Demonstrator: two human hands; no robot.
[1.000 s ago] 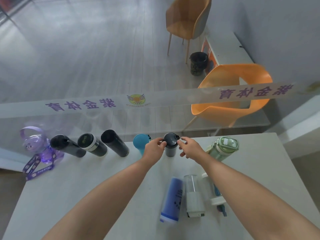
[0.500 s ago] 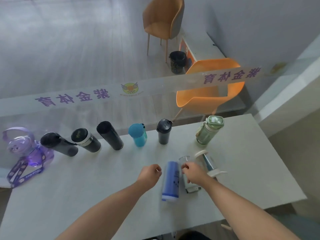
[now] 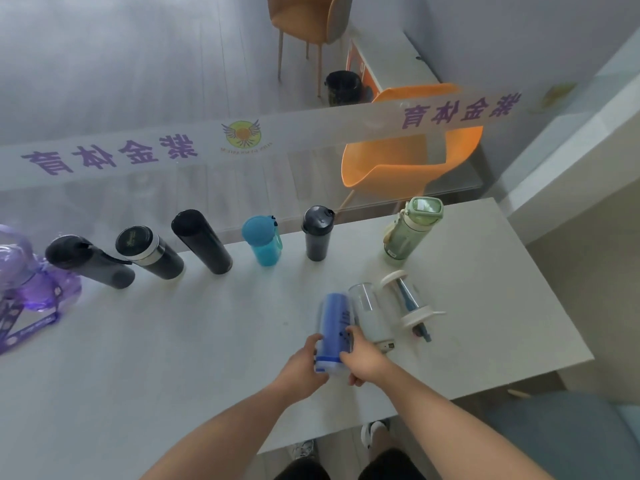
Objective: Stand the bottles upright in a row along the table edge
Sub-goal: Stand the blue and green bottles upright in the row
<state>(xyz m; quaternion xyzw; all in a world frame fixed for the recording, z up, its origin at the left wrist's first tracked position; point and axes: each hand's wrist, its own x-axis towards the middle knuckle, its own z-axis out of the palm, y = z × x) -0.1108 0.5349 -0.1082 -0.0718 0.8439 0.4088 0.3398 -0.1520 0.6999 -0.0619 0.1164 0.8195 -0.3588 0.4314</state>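
Note:
A blue bottle (image 3: 334, 317) lies on the white table (image 3: 173, 358). My left hand (image 3: 301, 365) and my right hand (image 3: 363, 362) both grip its near end. Beside it lie a clear-and-white bottle (image 3: 369, 317) and a clear bottle with white caps (image 3: 407, 299). Along the far edge stand a purple bottle (image 3: 24, 275), three black bottles (image 3: 90, 261) (image 3: 149, 252) (image 3: 201, 240), a teal bottle (image 3: 261, 244), a dark shaker bottle (image 3: 317, 233) and a green bottle (image 3: 412, 230).
A glass wall with a frosted lettered band (image 3: 242, 143) runs right behind the row. Orange chairs (image 3: 408, 157) stand beyond it. The table's right edge (image 3: 554, 306) lies past the lying bottles. My feet (image 3: 374, 434) show below the near edge.
Both hands left the dark shaker bottle standing in the row, drew back toward me, and closed on the near end of the lying blue bottle. The view tilted down.

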